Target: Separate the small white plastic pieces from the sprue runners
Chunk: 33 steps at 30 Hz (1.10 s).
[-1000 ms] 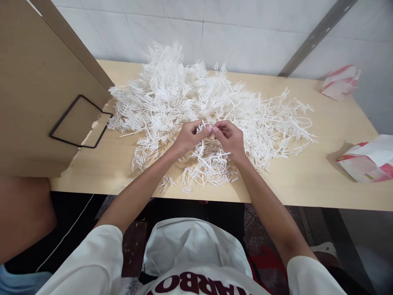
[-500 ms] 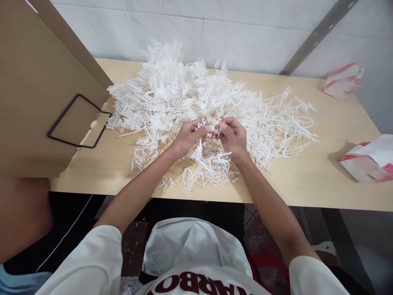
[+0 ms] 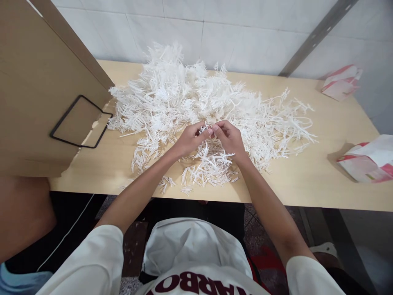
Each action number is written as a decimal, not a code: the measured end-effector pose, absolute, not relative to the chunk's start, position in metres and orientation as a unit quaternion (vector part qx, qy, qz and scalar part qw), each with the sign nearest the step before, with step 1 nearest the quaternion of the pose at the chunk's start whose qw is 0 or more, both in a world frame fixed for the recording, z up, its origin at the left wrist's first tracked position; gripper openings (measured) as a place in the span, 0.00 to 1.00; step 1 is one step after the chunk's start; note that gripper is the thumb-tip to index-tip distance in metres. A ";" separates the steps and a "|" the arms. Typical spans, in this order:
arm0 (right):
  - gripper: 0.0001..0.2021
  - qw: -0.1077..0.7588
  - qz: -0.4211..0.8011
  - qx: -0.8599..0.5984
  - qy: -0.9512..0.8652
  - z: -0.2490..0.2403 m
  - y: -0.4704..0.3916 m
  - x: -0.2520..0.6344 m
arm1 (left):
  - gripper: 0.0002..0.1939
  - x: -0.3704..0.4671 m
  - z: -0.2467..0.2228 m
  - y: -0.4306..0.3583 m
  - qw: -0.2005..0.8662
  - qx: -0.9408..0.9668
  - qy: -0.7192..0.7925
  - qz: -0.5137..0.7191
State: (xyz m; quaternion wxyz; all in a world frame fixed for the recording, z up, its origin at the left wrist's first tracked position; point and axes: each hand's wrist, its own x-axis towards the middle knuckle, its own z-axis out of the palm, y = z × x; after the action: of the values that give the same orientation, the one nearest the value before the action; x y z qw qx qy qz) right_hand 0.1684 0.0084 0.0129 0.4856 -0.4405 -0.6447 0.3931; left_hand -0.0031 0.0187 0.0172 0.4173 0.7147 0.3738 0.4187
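Near edge: small loose sprigs (image 3: pixel 188 180) scattered on the surface (image 3: pixel 307 180), just short of the edge.
Left hand (image 3: pixel 188 140): fingertips pressed together, pinching a white plastic sprig (image 3: pixel 206 130) from the left.
Right hand (image 3: pixel 229 137): thumb and forefinger pinching the same sprig from the right, tips nearly touching the left ones; likely held at both ends to snap or pull pieces apart.
Sprig: raised slightly above a small heap (image 3: pixel 211 162) directly below, probably so pieces drop there.
Pile (image 3: pixel 184 94): big tangle of white branched plastic behind, within easy reach.
Panel (image 3: pixel 33 90): brown board with a black frame (image 3: pixel 80 121), standing at left.
Bags (image 3: pixel 367 162): red-and-white, at right, well apart from the pile.
Room: pale wood surface against a white tiled wall (image 3: pixel 245 32).
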 end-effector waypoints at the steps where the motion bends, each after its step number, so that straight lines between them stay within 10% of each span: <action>1: 0.18 0.476 0.389 -0.444 -0.652 0.012 0.009 0.169 | 0.21 -0.003 0.017 0.018 0.419 0.718 0.372 0.413; 33: 0.22 0.510 0.362 -0.464 -0.627 0.007 0.015 0.167 | 0.28 -0.009 0.009 0.032 0.508 0.679 0.327 0.417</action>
State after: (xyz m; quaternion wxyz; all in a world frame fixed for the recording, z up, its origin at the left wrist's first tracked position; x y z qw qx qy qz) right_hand 0.1668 0.0148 0.0066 0.5104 -0.4637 -0.6275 0.3617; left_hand -0.0089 0.0320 0.0092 0.5080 0.6789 0.3268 0.4174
